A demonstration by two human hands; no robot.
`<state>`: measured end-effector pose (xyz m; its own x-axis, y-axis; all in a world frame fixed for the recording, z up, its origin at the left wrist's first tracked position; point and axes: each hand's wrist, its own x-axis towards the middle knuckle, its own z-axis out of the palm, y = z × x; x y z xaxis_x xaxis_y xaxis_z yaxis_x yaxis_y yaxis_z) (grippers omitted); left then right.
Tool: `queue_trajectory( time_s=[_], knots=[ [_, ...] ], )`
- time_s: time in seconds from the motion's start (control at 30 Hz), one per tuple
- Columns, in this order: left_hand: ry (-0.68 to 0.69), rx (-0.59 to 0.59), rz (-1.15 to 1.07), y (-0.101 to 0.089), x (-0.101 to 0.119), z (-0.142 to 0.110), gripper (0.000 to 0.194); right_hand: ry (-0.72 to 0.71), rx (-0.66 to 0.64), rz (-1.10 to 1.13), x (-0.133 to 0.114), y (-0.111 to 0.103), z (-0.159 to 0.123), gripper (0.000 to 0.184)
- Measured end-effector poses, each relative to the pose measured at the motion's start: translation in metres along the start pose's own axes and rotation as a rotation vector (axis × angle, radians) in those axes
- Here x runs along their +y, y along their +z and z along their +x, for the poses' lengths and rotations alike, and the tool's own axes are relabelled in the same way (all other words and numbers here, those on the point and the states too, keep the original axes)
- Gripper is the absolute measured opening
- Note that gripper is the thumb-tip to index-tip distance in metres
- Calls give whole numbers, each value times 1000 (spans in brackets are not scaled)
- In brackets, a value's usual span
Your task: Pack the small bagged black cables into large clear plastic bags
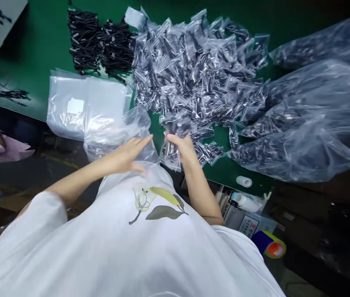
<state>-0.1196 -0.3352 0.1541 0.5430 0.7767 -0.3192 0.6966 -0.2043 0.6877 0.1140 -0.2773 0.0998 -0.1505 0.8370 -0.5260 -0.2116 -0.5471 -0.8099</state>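
Pinching a small clear plastic packet with dark contents (171,157), the right hand (185,148) has a heap of similar glossy packets (193,70) just beyond it on the green desk (46,39); left of it, the left hand (127,154) is spread near large translucent plastic bags (103,97).

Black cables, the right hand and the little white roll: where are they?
Black cables (83,43): head view, middle of the left bundle.
Right hand (186,149): head view, middle of the hand.
White roll (242,181): head view, its side.
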Motion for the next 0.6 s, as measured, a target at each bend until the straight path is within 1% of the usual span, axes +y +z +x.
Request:
queue_trajectory(
  time_s=[0.07,0.13,0.17,0.2,0.23,0.27,0.33,0.4,0.43,0.5,0.53,0.6],
  knots=[
    [-155,39,250,3,-8,-60,86,-97,35,15,-11,0,-5,35],
    [-324,92,443,17,-20,-105,77,-215,63,35,-21,7,-14,35],
    [-382,115,497,27,-26,-119,73,-262,64,35,-26,13,-19,35],
    [-414,134,523,38,-32,-128,70,-300,58,30,-28,22,-24,36],
    [-420,150,525,49,-37,-131,66,-329,44,22,-30,33,-28,36],
    [-407,163,515,60,-42,-129,61,-350,27,13,-29,45,-31,37],
    [-353,182,475,77,-54,-113,54,-373,-1,-6,-25,69,-35,38],
    [-303,177,410,84,-68,-90,45,-375,-12,-45,-19,88,-36,39],
    [-285,161,358,83,-76,-79,40,-375,-7,-68,-16,94,-37,40],
    [-264,168,205,71,-89,-61,34,-395,16,-115,-10,101,-42,38],
    [-256,210,116,60,-94,-55,33,-427,27,-147,-6,102,-47,36],
    [-214,358,-26,31,-98,-51,32,-550,24,-295,6,108,-59,31]
  ],
)
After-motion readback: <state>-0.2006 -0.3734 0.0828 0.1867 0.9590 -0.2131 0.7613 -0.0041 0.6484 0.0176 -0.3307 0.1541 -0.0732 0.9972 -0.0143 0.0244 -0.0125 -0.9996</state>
